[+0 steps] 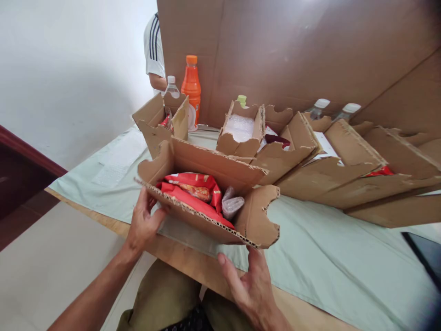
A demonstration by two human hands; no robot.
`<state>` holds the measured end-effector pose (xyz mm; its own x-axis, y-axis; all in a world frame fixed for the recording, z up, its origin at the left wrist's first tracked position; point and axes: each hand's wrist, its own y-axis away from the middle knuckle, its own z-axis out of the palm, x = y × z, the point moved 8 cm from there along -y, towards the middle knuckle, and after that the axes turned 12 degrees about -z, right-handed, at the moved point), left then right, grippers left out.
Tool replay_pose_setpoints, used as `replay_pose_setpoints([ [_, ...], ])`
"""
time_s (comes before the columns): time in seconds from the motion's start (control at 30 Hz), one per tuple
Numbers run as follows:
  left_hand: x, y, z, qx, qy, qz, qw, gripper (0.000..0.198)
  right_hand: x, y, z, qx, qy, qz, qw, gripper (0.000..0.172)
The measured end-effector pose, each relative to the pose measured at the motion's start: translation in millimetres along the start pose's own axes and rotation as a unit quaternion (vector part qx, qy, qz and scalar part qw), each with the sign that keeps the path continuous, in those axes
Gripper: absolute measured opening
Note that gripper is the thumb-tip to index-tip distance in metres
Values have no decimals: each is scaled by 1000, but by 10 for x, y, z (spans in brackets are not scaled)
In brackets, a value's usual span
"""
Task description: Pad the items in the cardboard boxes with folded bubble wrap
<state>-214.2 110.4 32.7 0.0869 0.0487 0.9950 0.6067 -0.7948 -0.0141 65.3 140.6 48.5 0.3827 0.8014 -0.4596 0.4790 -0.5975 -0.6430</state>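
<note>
An open cardboard box [220, 161] is tilted near the table's front edge. Inside it lie red snack packets [193, 193] and a small bundle of clear plastic wrap [232, 203]. My left hand [144, 223] grips the box at its near left corner, the fingers partly hidden behind the near wall. My right hand [250, 280] is at the near right corner, its fingertips under the box and hidden, the thumb held away from the cardboard.
Several cardboard boxes stand in a row behind and to the right, one [153, 131] at the back left. Bottles, one orange [191, 92], stand behind them. A dark flat device [425, 257] lies at right. Beyond the cardboard partition [292, 55] a person's sleeve [154, 48] shows.
</note>
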Motion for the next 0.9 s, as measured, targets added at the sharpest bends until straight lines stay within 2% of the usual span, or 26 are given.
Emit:
replay_pose_setpoints([
  [0.07, 76, -390, 77, -49, -47, 7, 998, 62, -57, 170, 30, -10, 5, -16, 1000, 67],
  [0.1, 97, -560, 99, -53, -85, 6, 995, 65, -54, 226, 41, -19, 3, -24, 1000, 65],
  [0.17, 99, -770, 109, -26, -153, -1, 988, 72, 49, 254, 29, -30, -10, -21, 999, 59],
  [0.2, 86, -783, 109, -5, -173, -3, 985, 75, 160, 227, 8, -30, -18, -2, 999, 57],
  [0.27, 27, -612, 149, 15, -167, -3, 986, 78, 447, 114, -29, -34, -30, 57, 997, 53],
  [0.33, -63, -256, 257, -10, -125, 2, 992, 76, 702, -40, -2, -56, -52, 108, 991, 49],
  [0.4, -151, 129, 415, -76, -87, 4, 993, 74, 812, -206, 84, -87, -73, 115, 987, 39],
  [0.47, -171, 401, 557, -154, -51, 18, 987, 82, 785, -347, 177, -100, -83, 93, 987, 29],
  [0.53, -125, 470, 596, -192, -29, 45, 980, 94, 695, -434, 265, -98, -87, 74, 989, 21],
  [0.63, -35, 300, 519, -183, -59, 85, 978, 106, 557, -476, 389, -96, -98, 60, 989, 13],
  [0.7, -25, 160, 460, -171, -95, 87, 977, 96, 485, -480, 440, -88, -94, 39, 991, 21],
  [0.8, -57, 24, 339, -122, -132, 70, 981, 57, 417, -472, 489, -73, -81, -5, 994, 38],
  [0.9, -72, -67, 242, -68, -154, 63, 984, 33, 422, -519, 578, -76, -81, -37, 993, 46],
])
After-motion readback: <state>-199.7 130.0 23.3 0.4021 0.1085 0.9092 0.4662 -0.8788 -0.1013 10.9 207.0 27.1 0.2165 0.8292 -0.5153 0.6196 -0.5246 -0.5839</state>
